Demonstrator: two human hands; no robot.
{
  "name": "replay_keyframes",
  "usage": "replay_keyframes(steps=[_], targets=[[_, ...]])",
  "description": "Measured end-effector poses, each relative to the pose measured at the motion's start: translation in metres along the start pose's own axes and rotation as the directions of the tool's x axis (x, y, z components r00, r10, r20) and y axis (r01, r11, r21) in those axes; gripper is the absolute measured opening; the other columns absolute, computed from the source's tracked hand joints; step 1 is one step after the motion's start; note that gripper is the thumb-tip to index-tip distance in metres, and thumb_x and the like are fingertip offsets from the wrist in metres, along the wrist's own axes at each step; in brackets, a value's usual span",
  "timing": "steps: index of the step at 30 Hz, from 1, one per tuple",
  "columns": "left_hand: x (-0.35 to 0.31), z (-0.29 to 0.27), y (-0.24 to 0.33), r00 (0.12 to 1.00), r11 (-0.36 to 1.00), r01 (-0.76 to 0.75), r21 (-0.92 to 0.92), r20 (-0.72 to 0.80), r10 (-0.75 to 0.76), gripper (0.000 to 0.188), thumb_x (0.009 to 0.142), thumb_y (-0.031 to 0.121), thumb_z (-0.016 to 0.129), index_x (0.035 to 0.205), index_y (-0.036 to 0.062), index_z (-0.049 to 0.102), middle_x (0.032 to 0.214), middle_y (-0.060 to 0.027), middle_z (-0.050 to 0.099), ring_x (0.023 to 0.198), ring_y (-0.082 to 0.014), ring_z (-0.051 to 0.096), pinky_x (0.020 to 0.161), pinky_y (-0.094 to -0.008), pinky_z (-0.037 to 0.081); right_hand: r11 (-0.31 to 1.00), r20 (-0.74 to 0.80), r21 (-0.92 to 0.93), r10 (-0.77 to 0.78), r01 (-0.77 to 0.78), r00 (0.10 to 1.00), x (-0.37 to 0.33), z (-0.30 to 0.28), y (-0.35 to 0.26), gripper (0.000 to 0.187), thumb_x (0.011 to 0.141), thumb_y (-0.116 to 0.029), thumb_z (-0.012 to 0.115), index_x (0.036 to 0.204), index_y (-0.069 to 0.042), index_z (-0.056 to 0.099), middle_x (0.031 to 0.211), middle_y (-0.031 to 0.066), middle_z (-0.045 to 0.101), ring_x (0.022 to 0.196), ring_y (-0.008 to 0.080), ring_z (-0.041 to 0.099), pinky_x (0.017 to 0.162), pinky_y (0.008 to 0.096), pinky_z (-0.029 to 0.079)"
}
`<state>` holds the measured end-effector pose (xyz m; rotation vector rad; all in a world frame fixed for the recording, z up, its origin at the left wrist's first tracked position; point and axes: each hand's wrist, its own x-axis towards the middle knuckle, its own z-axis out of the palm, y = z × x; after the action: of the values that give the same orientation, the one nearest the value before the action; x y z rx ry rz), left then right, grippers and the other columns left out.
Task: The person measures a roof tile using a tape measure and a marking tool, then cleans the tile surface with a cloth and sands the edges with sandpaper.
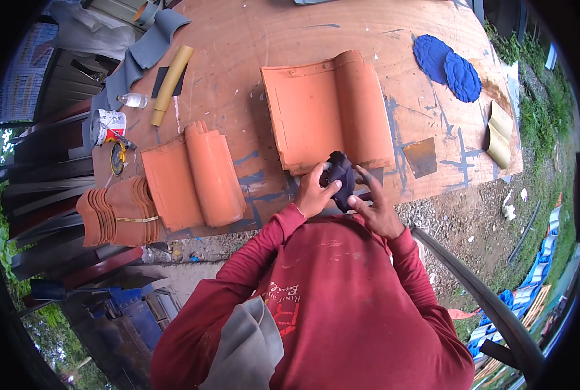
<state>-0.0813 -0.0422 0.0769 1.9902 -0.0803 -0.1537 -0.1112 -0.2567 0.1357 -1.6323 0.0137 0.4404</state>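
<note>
A dark, crumpled piece of cloth (340,180) is held between my two hands, just over the table's near edge. My left hand (316,192) pinches it from the left, thumb lying across its front. On the other side my right hand (379,209) has its fingers curved loosely round the cloth and its thumb against the lower end. Right beyond the hands lies a stack of orange roof tiles (309,107), each with a rounded ridge along its right side. Another stack of orange tiles (173,179) sits to the left, nearer the table's edge.
Small curved tiles (116,214) stand bundled at the near left. Along the left side are a paint bucket (100,128), a clear bottle (134,100) and a yellowish tube (173,84). Two blue cloths (462,77) lie far right. A metal pole (485,296) slants past my right arm.
</note>
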Motion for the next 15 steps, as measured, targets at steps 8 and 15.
replay_keyframes(steps=[8, 15], targets=[[0.039, -0.095, -0.028, 0.978, 0.913, 0.08, -0.399, -0.146, -0.149, 0.025, 0.107, 0.018, 0.057, 0.124, 0.0006, 0.063, 0.102, -0.0065, 0.07, 0.093, -0.0112, 0.065, 0.082, -0.0291, 0.055, 0.973, -0.13, -0.046, -0.232, 0.228, 0.964, 0.138, 0.033, -0.003, 0.044, 0.099, -0.027, 0.069, 0.135, -0.003, 0.06, 0.124, 0.0153, 0.062, 0.107, 0.0242, 0.065, 0.091, 0.0364, 0.054], [0.089, -0.081, -0.093, 0.912, 0.992, -0.037, -0.117, -0.409, -0.014, 0.058, 0.106, 0.042, 0.058, 0.14, -0.0045, 0.053, 0.135, -0.0257, 0.061, 0.125, -0.0367, 0.06, 0.106, -0.0449, 0.045, 0.583, 0.034, -0.509, -0.722, 0.633, 0.691, 0.261, 0.09, -0.066, 0.046, 0.093, -0.005, 0.067, 0.139, -0.005, 0.06, 0.115, 0.0219, 0.061, 0.101, 0.0412, 0.065, 0.085, 0.0456, 0.056]])
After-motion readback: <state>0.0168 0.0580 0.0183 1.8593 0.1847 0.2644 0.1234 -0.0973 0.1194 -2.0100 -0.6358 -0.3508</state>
